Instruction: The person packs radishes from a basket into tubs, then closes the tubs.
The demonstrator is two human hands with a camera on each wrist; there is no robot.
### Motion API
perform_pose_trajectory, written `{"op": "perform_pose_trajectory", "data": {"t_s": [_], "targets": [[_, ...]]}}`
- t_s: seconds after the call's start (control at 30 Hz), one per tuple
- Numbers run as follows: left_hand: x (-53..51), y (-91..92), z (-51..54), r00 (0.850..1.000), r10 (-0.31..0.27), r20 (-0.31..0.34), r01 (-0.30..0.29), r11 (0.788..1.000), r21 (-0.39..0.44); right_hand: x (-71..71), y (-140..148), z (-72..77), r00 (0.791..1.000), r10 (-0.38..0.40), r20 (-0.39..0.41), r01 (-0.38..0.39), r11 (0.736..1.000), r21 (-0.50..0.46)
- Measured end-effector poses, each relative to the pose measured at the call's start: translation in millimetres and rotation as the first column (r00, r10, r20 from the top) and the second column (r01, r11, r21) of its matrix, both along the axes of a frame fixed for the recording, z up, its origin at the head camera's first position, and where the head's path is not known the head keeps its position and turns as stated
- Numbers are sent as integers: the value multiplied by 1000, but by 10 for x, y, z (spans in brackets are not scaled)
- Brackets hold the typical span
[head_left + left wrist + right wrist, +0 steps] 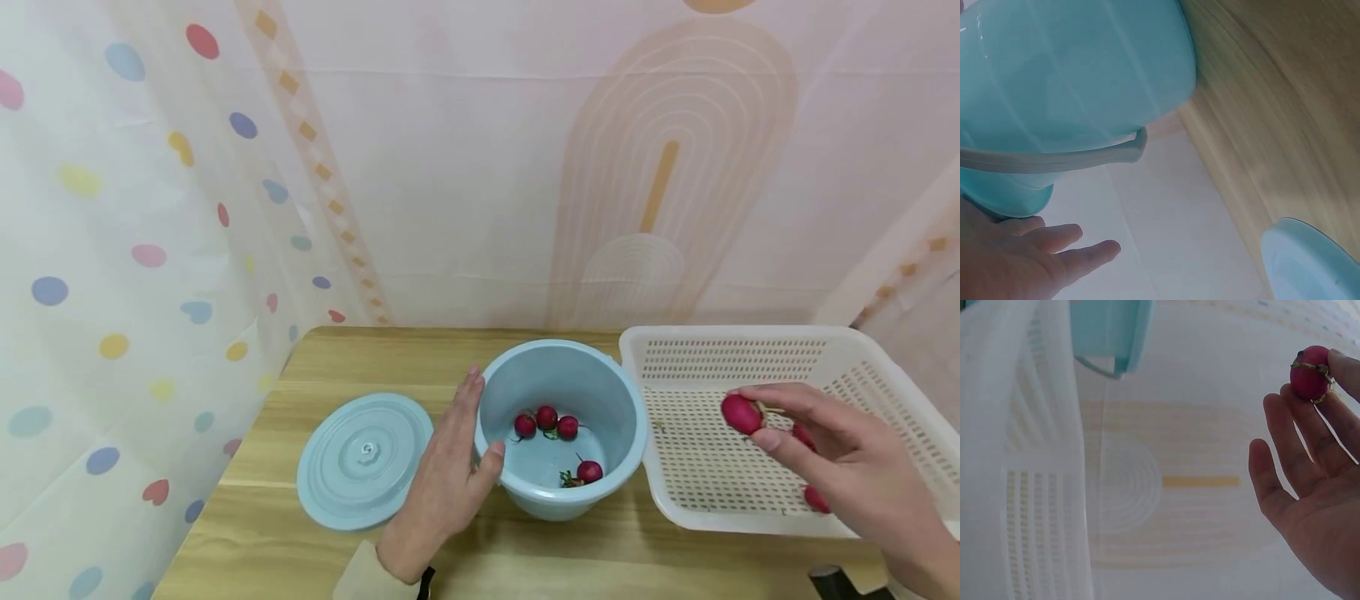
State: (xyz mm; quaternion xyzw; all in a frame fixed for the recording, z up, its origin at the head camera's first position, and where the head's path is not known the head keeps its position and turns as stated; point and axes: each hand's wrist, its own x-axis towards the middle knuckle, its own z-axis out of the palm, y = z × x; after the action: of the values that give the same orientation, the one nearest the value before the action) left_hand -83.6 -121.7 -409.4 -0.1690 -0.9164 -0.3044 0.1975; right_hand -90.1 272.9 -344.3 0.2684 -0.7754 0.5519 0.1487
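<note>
A light blue bucket [558, 493] holds several red radishes [589, 472] on its bottom. At its left side, my left hand [442, 483] rests against the rim with fingers extended; the left wrist view shows that hand [1029, 256] beside the bucket's wall [1072, 75]. Over the white basket [720, 521], my right hand [862, 467] pinches a radish [742, 414] between thumb and fingertips. In the right wrist view this radish [1310, 374] is held up, the other fingers of the hand [1329, 506] spread. More radishes [816, 499] lie in the basket, partly hidden behind the right hand.
A round blue lid [365, 462] lies on the wooden table [247, 517] left of my left hand. The basket stands close at the bucket's right side. A patterned curtain [465, 183] hangs behind the table and along its left.
</note>
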Motion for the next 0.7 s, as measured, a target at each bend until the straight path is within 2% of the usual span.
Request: {"op": "perform_pose_trajectory", "data": {"t_s": [0.03, 0.1, 0.17, 0.27, 0.37, 0.43, 0.63, 0.7], "targets": [[-10, -1, 0, 1000, -3, 1, 3, 1000, 3, 6, -51, -2, 1000, 6, -8, -6, 1000, 6], [-27, 3, 3, 1000, -5, 6, 5, 1000, 5, -17, -147, -27, 994, 104, -41, -107, 992, -64], [-42, 14, 5, 1000, -7, 14, 7, 1000, 5, -31, -241, -40, 986, 155, -55, -160, 983, -92], [-60, 34, 13, 1000, -10, 23, 10, 1000, 2, -51, -375, -60, 985, 128, -113, -131, 991, -15], [-73, 50, 19, 1000, -7, 26, 7, 1000, 4, -59, -501, -71, 981, 65, -183, -46, 993, 106], [-77, 55, 26, 1000, -7, 29, 7, 1000, 6, -75, -573, -96, 973, 71, -220, -42, 990, 131], [-70, 53, 32, 999, -3, 49, 2, 1000, 6, -103, -736, -120, 986, 89, -141, -57, 975, 215], [-61, 50, 27, 999, 3, 53, -4, 1000, 9, -139, -796, -125, 979, 119, -167, -78, 970, 232]]}}
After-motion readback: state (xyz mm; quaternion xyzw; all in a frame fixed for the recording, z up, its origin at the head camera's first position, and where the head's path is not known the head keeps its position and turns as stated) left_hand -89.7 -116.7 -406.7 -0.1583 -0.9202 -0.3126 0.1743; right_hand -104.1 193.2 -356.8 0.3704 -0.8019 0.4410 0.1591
